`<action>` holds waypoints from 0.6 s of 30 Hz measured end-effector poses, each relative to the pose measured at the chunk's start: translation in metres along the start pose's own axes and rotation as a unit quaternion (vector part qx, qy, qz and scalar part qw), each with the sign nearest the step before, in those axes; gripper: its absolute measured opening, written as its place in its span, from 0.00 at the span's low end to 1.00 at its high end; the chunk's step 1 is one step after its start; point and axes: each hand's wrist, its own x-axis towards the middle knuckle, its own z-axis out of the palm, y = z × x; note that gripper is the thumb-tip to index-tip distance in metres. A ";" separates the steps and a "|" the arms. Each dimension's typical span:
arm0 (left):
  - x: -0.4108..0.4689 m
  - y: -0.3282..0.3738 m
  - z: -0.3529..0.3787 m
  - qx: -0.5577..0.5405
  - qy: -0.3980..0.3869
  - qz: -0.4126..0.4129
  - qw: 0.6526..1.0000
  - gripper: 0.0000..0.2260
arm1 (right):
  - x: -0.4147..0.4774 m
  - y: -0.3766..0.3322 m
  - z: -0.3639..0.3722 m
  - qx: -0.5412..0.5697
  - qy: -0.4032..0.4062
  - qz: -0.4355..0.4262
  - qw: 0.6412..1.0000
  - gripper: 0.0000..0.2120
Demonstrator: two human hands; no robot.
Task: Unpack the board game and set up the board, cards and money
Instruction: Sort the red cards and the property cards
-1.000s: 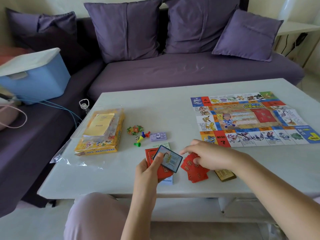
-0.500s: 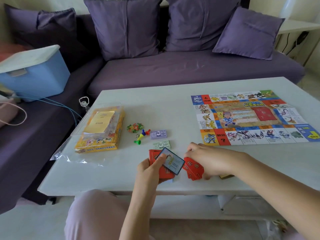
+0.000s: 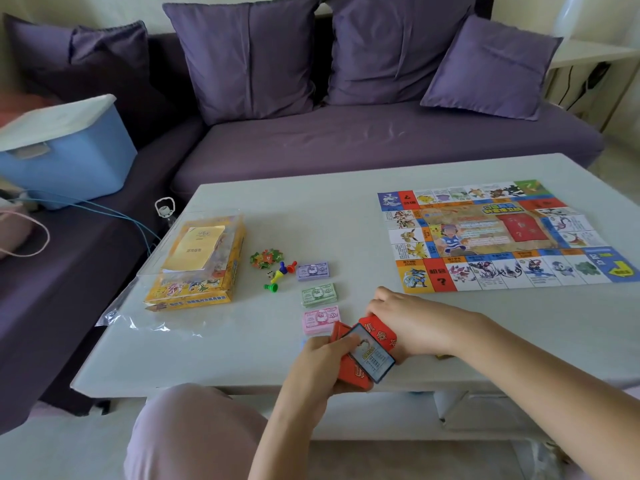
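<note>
Well into the setup, judging from the layout. Far beyond the right hand [image 3: 412, 323], the board [image 3: 502, 237] unfolded and flat on the table [image 3: 311, 216] — done, by the look. Just beyond the left hand [image 3: 322, 358], three money stacks in a row leading away: pink stack [image 3: 321, 319] nearest, then green stack [image 3: 319, 294], then purple stack [image 3: 313, 270], already sorted by colour. Further out, to the left of both hands, loose pawns [image 3: 280, 275] and a small heap of tokens [image 3: 266, 259], then the yellow box [image 3: 197, 268] with a booklet [image 3: 195, 249] on top, under clear plastic.

Cards in work now. In the left hand, gripped between thumb and curled fingers, a red stack [image 3: 353, 372] with one blue-edged card [image 3: 372, 358] face up on top. Right hand closed over more red cards [image 3: 377, 329], fingers curled round their far edge, close against the left hand's stack.

Probably left to do: gather the red cards into one pile, separate the blue-edged kind, place both by the board. Behind the right wrist something yellowish, mostly hidden — cannot tell what.
</note>
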 end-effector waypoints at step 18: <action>0.006 -0.002 0.008 -0.072 0.030 0.032 0.996 0.04 | -0.013 0.002 0.011 0.107 0.037 0.006 0.994 0.29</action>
